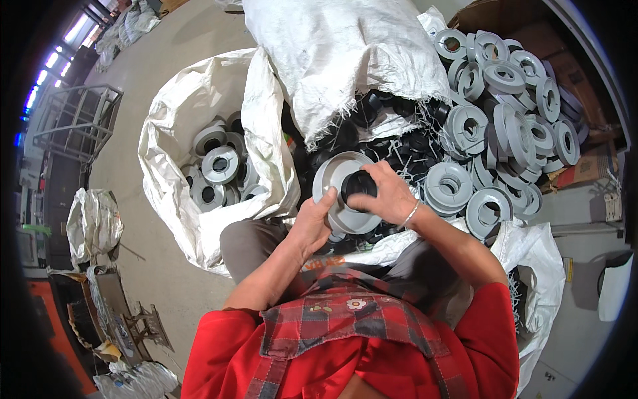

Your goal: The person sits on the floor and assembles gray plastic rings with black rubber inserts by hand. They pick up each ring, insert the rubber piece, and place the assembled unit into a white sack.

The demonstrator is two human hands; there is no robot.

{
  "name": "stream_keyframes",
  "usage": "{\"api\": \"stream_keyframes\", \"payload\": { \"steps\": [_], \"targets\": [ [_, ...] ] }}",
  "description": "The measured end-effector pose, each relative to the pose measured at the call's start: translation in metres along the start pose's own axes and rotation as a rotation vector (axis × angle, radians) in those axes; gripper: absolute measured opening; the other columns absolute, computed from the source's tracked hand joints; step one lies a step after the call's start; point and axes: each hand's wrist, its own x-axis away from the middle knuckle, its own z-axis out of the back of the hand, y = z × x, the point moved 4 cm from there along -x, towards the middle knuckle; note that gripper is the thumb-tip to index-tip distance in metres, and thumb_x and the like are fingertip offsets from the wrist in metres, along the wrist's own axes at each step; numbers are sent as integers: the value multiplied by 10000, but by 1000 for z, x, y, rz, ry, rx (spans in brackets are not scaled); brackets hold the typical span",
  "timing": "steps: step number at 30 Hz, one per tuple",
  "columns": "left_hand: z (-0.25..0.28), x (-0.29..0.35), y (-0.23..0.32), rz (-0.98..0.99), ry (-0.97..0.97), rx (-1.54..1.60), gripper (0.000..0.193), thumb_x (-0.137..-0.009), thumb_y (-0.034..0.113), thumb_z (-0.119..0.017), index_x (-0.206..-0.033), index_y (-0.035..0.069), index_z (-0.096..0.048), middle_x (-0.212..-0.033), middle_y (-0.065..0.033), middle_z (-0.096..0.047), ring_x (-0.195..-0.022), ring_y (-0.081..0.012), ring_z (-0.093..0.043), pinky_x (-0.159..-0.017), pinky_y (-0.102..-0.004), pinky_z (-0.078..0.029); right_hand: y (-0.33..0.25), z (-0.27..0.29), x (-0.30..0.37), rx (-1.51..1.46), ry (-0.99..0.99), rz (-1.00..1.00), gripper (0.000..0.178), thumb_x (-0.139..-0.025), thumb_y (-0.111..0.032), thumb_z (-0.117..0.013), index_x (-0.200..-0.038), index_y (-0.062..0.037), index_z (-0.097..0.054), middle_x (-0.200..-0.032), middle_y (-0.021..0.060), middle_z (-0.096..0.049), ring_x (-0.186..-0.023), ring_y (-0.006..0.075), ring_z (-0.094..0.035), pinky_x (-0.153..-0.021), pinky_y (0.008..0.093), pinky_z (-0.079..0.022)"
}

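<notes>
Just ahead of the person's lap, the left hand [311, 225] pinches the rim of a grey flanged disc [327, 179] at eight o'clock, thumb on top (its other fingers are hidden from me). The right hand [393, 197], the nearer one, is closed around a black ring [361, 184] at about ten o'clock from it, over the disc's middle; their axes look roughly aligned, though I can't tell whether the ring is seated.
</notes>
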Motion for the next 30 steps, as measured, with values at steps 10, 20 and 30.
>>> {"api": "stream_keyframes", "payload": {
  "steps": [10,20,30],
  "targets": [
    [6,6,9,173,-169,-222,550,-860,415,-641,-1170,-22,-515,-1051,-79,-595,-937,-155,-588,-818,-331,-502,-26,-1,21,501,-325,631,822,-533,-151,-789,-1242,-38,-388,-1121,151,-452,-1042,358,-454,-846,388,-485],
    [1,4,-6,-208,-77,-393,535,-827,419,-687,-1137,16,-519,-927,-7,-584,-757,-80,-521,-626,-221,-405,11,0,14,-565,-369,-618,686,-744,-488,-705,-1135,54,-550,-910,188,-654,-696,246,-657,-602,315,-524],
    [-11,27,28,-457,74,-628,438,-789,190,-732,-1103,-26,-516,-975,-49,-590,-851,-116,-533,-753,-274,-461,23,-28,30,-935,-654,-621,841,-881,-661,-361,-1033,146,-541,-781,234,-638,-584,276,-658,-516,343,-551]
  ]
}}
